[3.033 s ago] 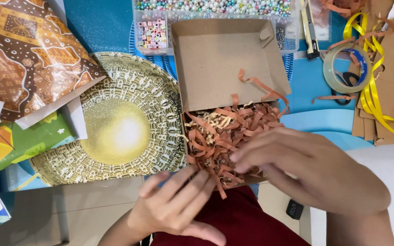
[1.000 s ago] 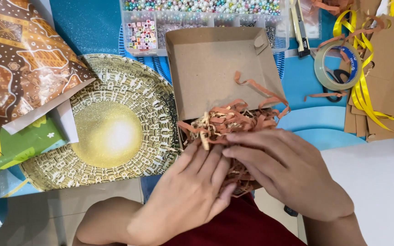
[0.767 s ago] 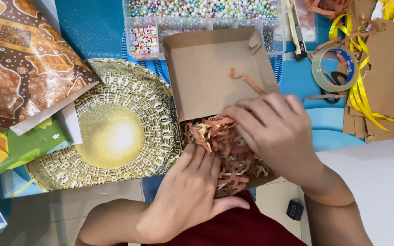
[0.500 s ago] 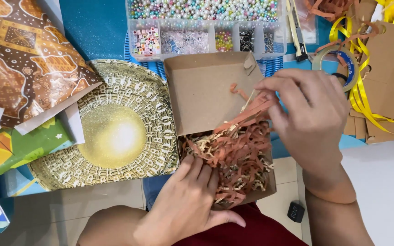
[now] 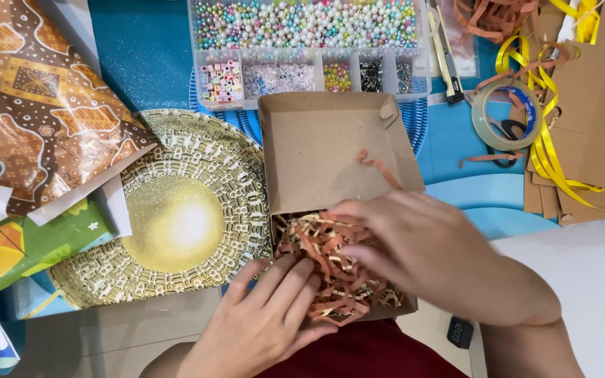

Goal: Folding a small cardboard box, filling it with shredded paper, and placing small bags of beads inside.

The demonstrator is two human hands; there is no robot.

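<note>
A brown cardboard box [image 5: 323,143] lies with its lid flipped up; its lower half is filled with shredded brown and cream paper [image 5: 320,245]. My left hand [image 5: 264,325] rests flat on the box's near left edge, fingertips touching the shreds. My right hand [image 5: 432,252] lies palm down on the shreds at the right side of the box, fingers spread and pressing on them. One loose brown strip [image 5: 379,168] lies on the inside of the lid.
A gold patterned round plate [image 5: 176,217] sits left of the box. A clear bead organiser [image 5: 302,49] stands behind it. Tape roll [image 5: 505,115], yellow ribbon [image 5: 551,150] and cardboard sheets [image 5: 596,105] lie right. Batik and green wrapping papers [image 5: 29,126] lie left.
My right hand had lifted a strand of shreds up over the lid; it has come back down onto the shreds in the box. My left hand stayed at the near left edge.
</note>
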